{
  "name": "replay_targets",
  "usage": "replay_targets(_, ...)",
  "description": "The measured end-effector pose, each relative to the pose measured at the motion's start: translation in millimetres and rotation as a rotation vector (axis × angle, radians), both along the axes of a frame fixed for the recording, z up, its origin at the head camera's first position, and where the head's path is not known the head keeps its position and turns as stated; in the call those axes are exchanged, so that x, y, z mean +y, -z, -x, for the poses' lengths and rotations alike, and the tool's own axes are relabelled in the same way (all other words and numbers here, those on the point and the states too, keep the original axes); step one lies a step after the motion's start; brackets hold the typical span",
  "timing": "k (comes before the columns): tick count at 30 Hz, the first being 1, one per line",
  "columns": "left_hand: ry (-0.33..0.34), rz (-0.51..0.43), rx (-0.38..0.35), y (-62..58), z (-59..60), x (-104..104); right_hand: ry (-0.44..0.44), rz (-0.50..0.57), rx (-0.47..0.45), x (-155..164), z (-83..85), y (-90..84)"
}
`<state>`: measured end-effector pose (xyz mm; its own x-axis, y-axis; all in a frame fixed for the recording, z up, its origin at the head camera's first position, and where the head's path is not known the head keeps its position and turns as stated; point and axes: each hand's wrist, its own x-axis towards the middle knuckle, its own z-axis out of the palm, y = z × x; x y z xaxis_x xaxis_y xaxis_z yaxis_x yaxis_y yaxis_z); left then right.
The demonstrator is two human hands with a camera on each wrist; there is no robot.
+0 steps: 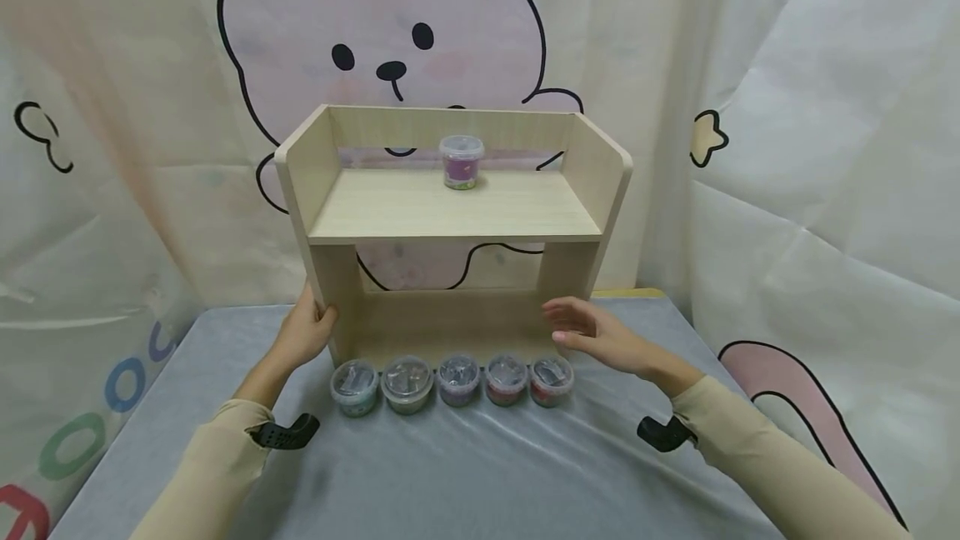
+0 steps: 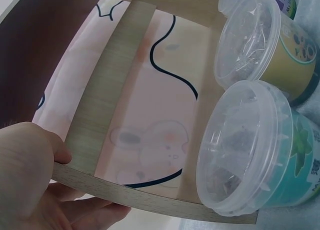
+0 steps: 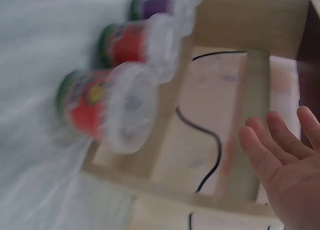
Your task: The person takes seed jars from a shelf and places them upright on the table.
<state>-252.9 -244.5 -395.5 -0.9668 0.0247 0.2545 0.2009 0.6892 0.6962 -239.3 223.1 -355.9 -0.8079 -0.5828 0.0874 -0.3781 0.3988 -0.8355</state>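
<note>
A light wooden two-tier shelf (image 1: 450,211) stands on the table. My left hand (image 1: 302,332) grips its left side panel low down, the thumb inside and the fingers outside. By the right side panel is my right hand (image 1: 600,340), its fingers (image 3: 287,132) extended and nothing held. Several small lidded tubs line up before the shelf: a teal tub (image 2: 295,160) at the left, a yellowish tub (image 2: 295,52), a purple tub (image 1: 459,382), then a red tub (image 1: 506,382) and another red tub (image 3: 90,102) at the right. A purple tub (image 1: 461,163) rests on the upper tier.
A grey-blue cloth (image 1: 465,473) covers the table. Printed curtains (image 1: 637,40) hang behind and at both sides. A strip of yellow edge (image 1: 630,293) shows behind the shelf at the right.
</note>
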Motion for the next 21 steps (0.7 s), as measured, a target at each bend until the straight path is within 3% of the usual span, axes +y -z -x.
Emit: replay_targets(21,-0.008,0.009,0.004,1.4,-0.6,0,-0.143,0.107,0.028,-48,4.5,-66.4)
